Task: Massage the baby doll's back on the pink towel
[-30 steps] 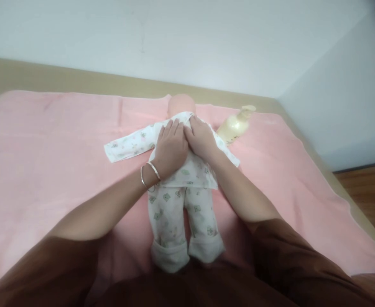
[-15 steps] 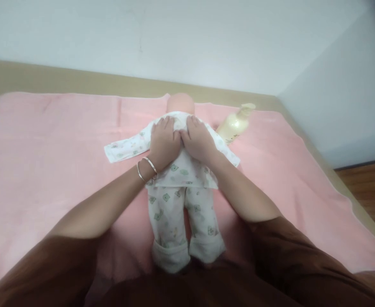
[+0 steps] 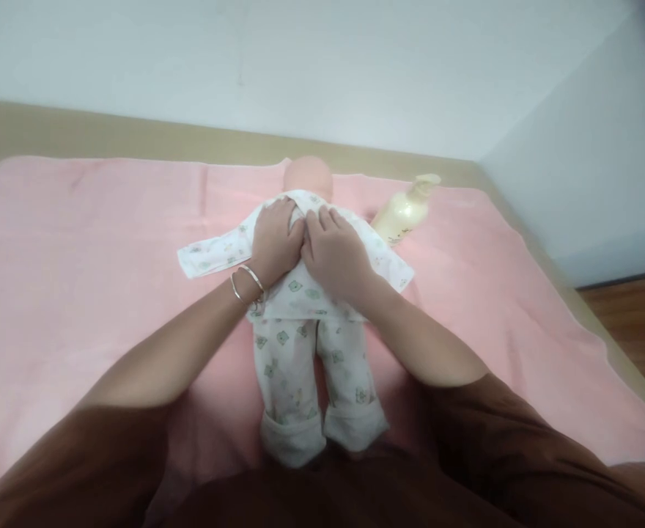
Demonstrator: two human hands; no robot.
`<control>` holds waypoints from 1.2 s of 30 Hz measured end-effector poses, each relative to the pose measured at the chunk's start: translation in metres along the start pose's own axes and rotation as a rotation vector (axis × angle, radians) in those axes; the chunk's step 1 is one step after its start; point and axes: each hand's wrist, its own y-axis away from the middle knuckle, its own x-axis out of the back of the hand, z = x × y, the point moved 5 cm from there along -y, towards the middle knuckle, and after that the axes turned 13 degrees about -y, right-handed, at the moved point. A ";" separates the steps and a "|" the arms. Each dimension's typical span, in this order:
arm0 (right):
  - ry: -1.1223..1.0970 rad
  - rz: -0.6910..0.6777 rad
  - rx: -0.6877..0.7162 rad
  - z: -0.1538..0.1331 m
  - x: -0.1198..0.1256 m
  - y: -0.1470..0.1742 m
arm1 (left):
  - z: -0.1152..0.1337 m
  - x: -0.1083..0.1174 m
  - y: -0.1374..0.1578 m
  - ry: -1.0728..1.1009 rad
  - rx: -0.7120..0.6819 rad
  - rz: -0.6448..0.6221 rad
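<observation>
A: Sleeves nearest the camera, brown, one per forearm. Both forearms run up and inward to meet over the doll.

B: Doll orientation?

A: Long axis straight away from the person. Feet near, head far. It lies on the pink towel, about centre.

B: Clothing?

A: White printed trousers on the legs, matching top over the torso. One top sleeve lies flat out to the left on the towel.

B: Hands?

A: Left hand and right hand sit side by side on the upper torso, touching at the midline. Two bangles on the left wrist.

B: Grip?

A: Neither is clenched. Fingers lie curved and pressed onto the cloth, tips pointing toward the head. The left ones look bunched at the collar; a pinch of cloth there cannot be confirmed. The right lies flatter, palm down.

B: Which hand is nearer the neck?

A: Left, slightly. The right sits a bit lower, toward the doll's right-hand side.

B: Anything beyond?

A: Pump bottle, cream, lying tilted on the towel, right of the head, apart from both hands. Then the tan bed edge and the wall.
</observation>
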 end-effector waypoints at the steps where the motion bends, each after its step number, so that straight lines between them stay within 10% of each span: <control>1: -0.026 0.004 -0.004 0.004 -0.001 -0.003 | -0.002 -0.001 0.000 0.020 0.011 0.016; 8: -0.174 0.015 -0.203 0.047 0.000 -0.032 | -0.009 -0.011 0.004 0.088 0.059 0.056; 36: -0.172 0.029 -0.016 0.014 -0.001 -0.016 | -0.011 -0.009 0.005 0.053 0.039 0.053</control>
